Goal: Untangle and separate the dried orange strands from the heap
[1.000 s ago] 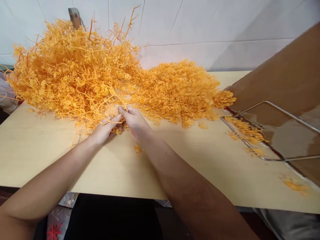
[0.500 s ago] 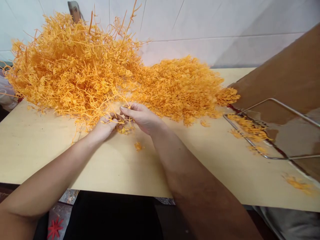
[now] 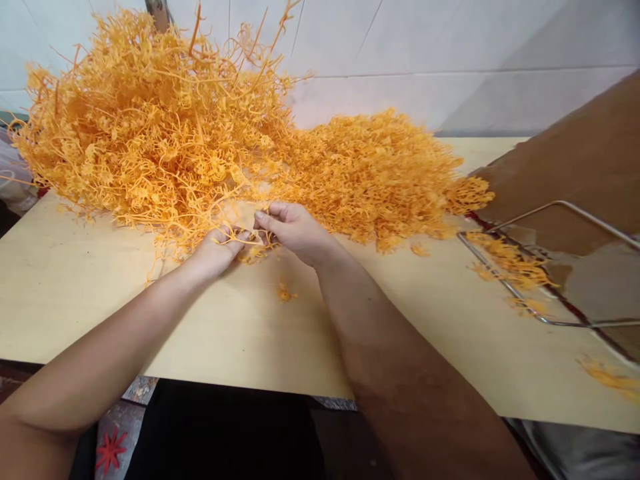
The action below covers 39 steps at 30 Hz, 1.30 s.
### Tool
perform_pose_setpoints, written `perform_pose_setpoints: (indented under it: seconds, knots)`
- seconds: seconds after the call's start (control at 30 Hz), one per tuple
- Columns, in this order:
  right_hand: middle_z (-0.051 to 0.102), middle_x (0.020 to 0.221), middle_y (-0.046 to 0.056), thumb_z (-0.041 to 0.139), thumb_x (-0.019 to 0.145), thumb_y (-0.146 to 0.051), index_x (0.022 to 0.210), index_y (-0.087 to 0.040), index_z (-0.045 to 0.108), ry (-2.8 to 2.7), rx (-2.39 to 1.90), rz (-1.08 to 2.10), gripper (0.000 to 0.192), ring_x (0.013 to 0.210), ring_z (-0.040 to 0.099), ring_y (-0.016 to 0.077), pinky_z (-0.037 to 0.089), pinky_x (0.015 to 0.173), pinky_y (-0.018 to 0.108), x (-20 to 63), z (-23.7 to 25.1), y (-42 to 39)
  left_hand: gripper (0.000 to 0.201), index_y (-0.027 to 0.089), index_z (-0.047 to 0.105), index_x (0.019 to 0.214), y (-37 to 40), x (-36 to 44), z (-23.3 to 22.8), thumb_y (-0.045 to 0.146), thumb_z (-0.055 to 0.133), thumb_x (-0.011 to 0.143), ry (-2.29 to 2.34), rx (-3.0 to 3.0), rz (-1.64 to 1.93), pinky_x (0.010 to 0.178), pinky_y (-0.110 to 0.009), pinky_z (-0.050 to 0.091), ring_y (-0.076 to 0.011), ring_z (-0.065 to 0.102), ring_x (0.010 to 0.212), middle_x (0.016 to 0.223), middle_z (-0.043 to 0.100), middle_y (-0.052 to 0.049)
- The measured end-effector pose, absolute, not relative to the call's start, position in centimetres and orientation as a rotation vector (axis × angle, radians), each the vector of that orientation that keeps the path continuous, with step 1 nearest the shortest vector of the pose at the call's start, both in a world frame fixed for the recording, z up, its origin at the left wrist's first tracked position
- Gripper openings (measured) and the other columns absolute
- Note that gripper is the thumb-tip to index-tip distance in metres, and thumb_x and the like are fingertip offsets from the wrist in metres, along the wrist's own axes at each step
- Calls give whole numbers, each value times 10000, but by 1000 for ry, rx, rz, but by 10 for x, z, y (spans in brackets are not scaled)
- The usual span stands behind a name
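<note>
My left hand point(image 3: 215, 253) is closed around thin orange plastic strands point(image 3: 253, 241) that look like moulded sprigs. Close beside it on the right, my right hand point(image 3: 295, 232) pinches with thumb and forefinger at the same strands. Its fingertips partly hide what they grip. Behind my left hand rises a tall tangled heap of orange plastic sprigs point(image 3: 145, 127). A lower, denser pile of small orange pieces point(image 3: 375, 177) lies behind and right of my right hand. One small loose orange piece point(image 3: 285, 293) rests on the pale tabletop point(image 3: 210, 333) just in front of my hands.
To the right, a bent metal wire frame point(image 3: 505, 283) lies against a brown cardboard sheet point(image 3: 575, 167), with orange pieces point(image 3: 515, 260) around it. Another loose piece point(image 3: 607, 378) is near the right table edge. A tiled wall point(image 3: 410, 40) stands behind the piles.
The whole view has shifted slightly, so the scene sits a little further right. Both hands stay together at the strands, with only small finger movements.
</note>
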State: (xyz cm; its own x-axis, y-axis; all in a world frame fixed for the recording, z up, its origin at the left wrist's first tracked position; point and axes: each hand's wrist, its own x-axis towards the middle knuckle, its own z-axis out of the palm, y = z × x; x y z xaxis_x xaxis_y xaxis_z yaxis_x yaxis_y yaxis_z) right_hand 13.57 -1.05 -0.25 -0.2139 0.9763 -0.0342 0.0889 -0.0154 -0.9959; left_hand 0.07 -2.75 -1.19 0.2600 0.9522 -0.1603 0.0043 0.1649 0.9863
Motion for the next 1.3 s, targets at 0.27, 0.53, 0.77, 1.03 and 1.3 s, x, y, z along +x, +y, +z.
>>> perform_pose_setpoints:
  seconds: [0.27,0.53,0.77,1.03,1.3]
  knots:
    - [394,378,-70,505,848,-233,565,-148,478,-1400,-1111,1333,297,343,339,30,272,375,159,133,-4,-10,153,170,416,627,-25,-11,-20,209,512,740,1026,1370,783,423,-171,221,-29,269,396,434,336,93]
    - [378,392,-80,515,842,-250,573,-149,460,-1231,-969,1656,292,350,314,22,269,385,152,124,-9,-11,137,158,412,603,-25,-11,-12,219,468,712,787,1326,714,398,-180,160,-31,230,405,473,311,57]
    - [180,447,-102,444,869,-392,603,-198,297,-1006,-827,1685,360,355,144,31,171,358,151,132,-1,-5,155,161,328,463,-30,-20,-5,184,433,576,548,1023,693,386,-201,149,-53,273,389,448,287,7]
    - [422,501,-58,502,839,-359,627,-171,470,-1105,-907,1522,285,423,384,43,323,451,181,123,-4,-10,187,140,454,757,-30,-6,-8,111,418,576,876,1002,811,393,-194,217,-39,335,347,550,530,-6]
    - [393,477,-54,521,825,-285,555,-163,447,-1271,-1093,1167,306,449,355,45,290,467,194,113,1,-18,263,167,399,754,-32,-7,-13,341,581,680,766,972,831,388,-163,161,-22,314,361,533,415,57]
